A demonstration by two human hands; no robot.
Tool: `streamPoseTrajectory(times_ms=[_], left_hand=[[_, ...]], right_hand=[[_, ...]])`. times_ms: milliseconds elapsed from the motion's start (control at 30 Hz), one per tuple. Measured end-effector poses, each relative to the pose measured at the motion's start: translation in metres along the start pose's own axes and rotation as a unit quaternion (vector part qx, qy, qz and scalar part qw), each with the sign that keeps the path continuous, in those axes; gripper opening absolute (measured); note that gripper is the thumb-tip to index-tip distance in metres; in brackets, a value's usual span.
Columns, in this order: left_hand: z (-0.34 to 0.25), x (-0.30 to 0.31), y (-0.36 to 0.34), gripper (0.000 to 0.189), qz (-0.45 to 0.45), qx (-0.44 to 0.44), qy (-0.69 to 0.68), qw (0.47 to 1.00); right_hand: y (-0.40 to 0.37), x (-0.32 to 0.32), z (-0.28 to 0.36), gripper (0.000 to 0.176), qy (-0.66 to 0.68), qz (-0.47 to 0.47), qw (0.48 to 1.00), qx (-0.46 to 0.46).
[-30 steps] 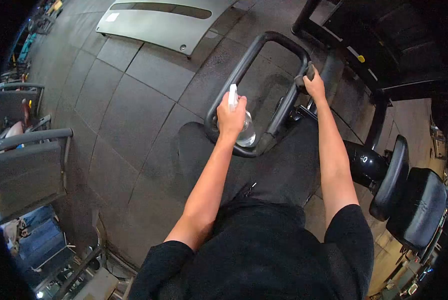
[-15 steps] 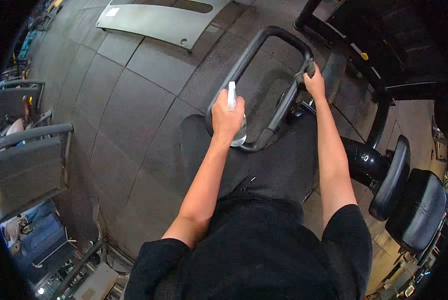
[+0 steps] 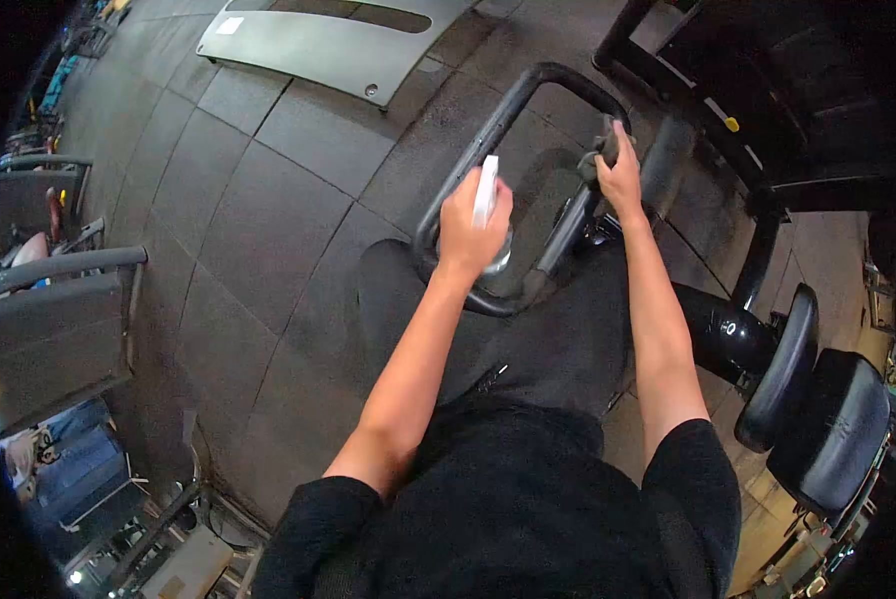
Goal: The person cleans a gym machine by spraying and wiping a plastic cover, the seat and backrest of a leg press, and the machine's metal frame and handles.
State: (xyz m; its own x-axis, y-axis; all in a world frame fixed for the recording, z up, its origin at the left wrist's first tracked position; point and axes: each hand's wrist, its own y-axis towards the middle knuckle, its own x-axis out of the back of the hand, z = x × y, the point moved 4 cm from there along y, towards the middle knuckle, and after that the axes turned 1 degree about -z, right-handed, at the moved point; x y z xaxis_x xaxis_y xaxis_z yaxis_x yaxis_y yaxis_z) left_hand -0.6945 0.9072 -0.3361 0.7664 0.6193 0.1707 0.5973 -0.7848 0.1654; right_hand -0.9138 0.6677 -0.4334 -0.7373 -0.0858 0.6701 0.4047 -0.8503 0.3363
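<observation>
Left hand [image 3: 471, 228], fingers wrapped round the spray bottle [image 3: 485, 188], over the handle loop [image 3: 496, 128]; right hand [image 3: 620, 178], fingers closed on a cloth [image 3: 598, 158], at its right bar. I would aim the nozzle bar-wards and wipe lengthwise with firm pressure.

The spray bottle [image 3: 486, 198] in the left hand [image 3: 468, 238] has a white head and a clear body. The looped bar [image 3: 508, 105] is matte black, and the cloth [image 3: 598, 155] under the right hand [image 3: 623, 182] is dark grey. The floor [image 3: 268, 230] is charcoal, crossed by a grid of thin seams. Far off lies a pale grey panel [image 3: 318, 40] with a white label. On the right are glossy black pads [image 3: 828, 429] and a small yellow knob [image 3: 732, 124].
</observation>
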Motion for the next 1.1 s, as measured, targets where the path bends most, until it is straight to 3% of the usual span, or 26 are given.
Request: streamPoseTrajectory(times_ms=[33, 100, 167, 233, 267, 300, 367, 400, 467, 533, 633, 833, 900, 1033, 1100], left_hand=[[-0.005, 0.015, -0.015, 0.012, 0.012, 0.030, -0.001, 0.999], [-0.016, 0.043, -0.049, 0.011, 0.004, 0.090, -0.039, 0.995], [-0.031, 0.072, -0.077, 0.014, -0.012, 0.111, -0.057, 0.992], [-0.036, 0.102, -0.101, 0.014, -0.026, 0.105, -0.045, 0.993], [-0.036, 0.118, -0.111, 0.014, -0.031, 0.114, -0.022, 0.993], [-0.036, 0.134, -0.120, 0.014, -0.035, 0.123, -0.001, 0.992], [-0.041, 0.162, -0.134, 0.015, -0.059, 0.136, 0.028, 0.988], [-0.042, 0.174, -0.137, 0.015, -0.079, 0.155, 0.027, 0.984], [-0.037, 0.197, -0.145, 0.017, -0.115, 0.172, 0.032, 0.978], [-0.031, 0.215, -0.146, 0.019, -0.129, 0.158, 0.029, 0.978], [-0.022, 0.232, -0.143, 0.021, -0.140, 0.153, 0.027, 0.978], [-0.023, 0.225, -0.122, 0.021, -0.139, 0.141, 0.064, 0.978], [-0.028, 0.220, -0.117, 0.021, -0.117, 0.119, 0.077, 0.983], [-0.044, 0.208, -0.116, 0.017, -0.095, 0.076, 0.053, 0.991], [-0.044, 0.208, -0.130, 0.019, -0.107, 0.064, 0.010, 0.992]], right_hand=[[0.009, -0.007, 0.014, 0.077, 0.001, 0.001, 1.000, 0.002], [0.026, -0.027, 0.056, 0.080, 0.056, 0.015, 0.992, 0.109], [0.051, -0.060, 0.086, 0.081, 0.010, 0.082, 0.977, 0.195], [0.065, -0.117, 0.096, 0.084, -0.097, 0.114, 0.985, 0.089], [0.067, -0.145, 0.095, 0.095, -0.027, 0.136, 0.989, -0.049], [0.058, -0.164, 0.107, 0.107, 0.068, 0.065, 0.989, -0.114], [0.039, -0.183, 0.142, 0.112, -0.017, -0.034, 0.980, -0.194], [0.024, -0.186, 0.158, 0.113, 0.008, -0.061, 0.970, -0.234], [-0.024, -0.193, 0.184, 0.106, 0.044, -0.081, 0.963, -0.253], [-0.090, -0.196, 0.221, 0.105, 0.058, -0.022, 0.952, -0.301], [-0.152, -0.200, 0.253, 0.086, 0.099, -0.053, 0.951, -0.288], [-0.078, -0.203, 0.218, 0.072, 0.034, -0.060, 0.931, -0.358], [-0.057, -0.200, 0.201, 0.070, 0.051, -0.041, 0.893, -0.445], [0.017, -0.199, 0.138, 0.072, -0.029, -0.073, 0.914, -0.397], [0.078, -0.178, 0.110, 0.077, 0.001, -0.038, 0.895, -0.445]])
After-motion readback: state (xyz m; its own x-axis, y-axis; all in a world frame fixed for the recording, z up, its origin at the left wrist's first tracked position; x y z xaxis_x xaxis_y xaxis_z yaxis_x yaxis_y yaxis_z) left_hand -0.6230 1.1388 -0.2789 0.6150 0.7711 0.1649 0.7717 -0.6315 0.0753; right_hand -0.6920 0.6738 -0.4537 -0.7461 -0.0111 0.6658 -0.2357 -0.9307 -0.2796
